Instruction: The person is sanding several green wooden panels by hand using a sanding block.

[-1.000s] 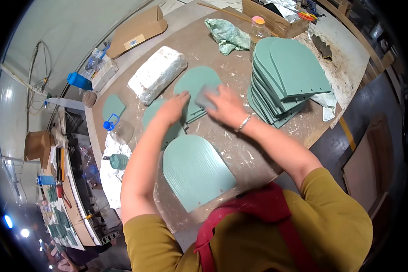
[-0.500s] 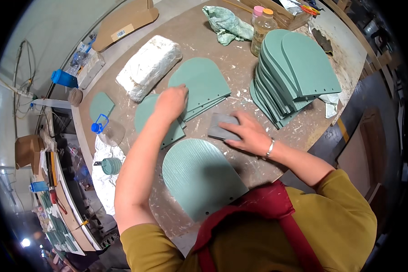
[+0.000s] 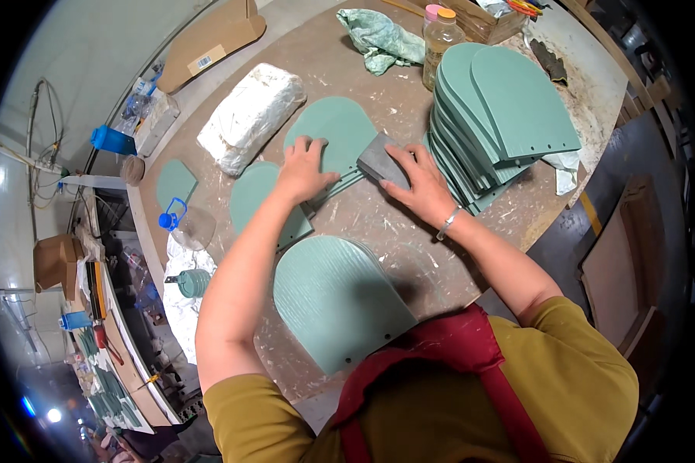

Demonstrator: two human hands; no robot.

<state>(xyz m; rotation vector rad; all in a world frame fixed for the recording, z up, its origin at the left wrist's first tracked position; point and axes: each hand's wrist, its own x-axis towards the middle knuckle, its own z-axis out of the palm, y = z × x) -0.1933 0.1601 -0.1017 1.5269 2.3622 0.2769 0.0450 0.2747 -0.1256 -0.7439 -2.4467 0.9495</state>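
Note:
My right hand [image 3: 425,184] grips a grey sanding block [image 3: 376,160] against the holed edge of a green round-topped panel [image 3: 336,123] in the middle of the table. My left hand [image 3: 305,171] rests on that panel, its fingers spread over the surface. Beneath this panel the edge of at least one more shows. Another green panel [image 3: 253,193] lies partly under my left wrist. Closest to my body is a ribbed, shinier green panel [image 3: 336,297] with holes along its near edge. A tall, fanned stack of green panels [image 3: 521,100] stands to the right of the sanding block.
A white wrapped bundle [image 3: 251,116] lies on the worn brown table [image 3: 455,266]. Behind the stack are a bottle with an orange cap [image 3: 440,50] and a crumpled green cloth [image 3: 378,38]. At left sit a blue-capped jug [image 3: 193,224] and a small green panel piece [image 3: 175,184].
The sanding block has moved up from the bare tabletop to the panel's edge in my right hand. My left hand has shifted slightly right and spread its fingers on the panel.

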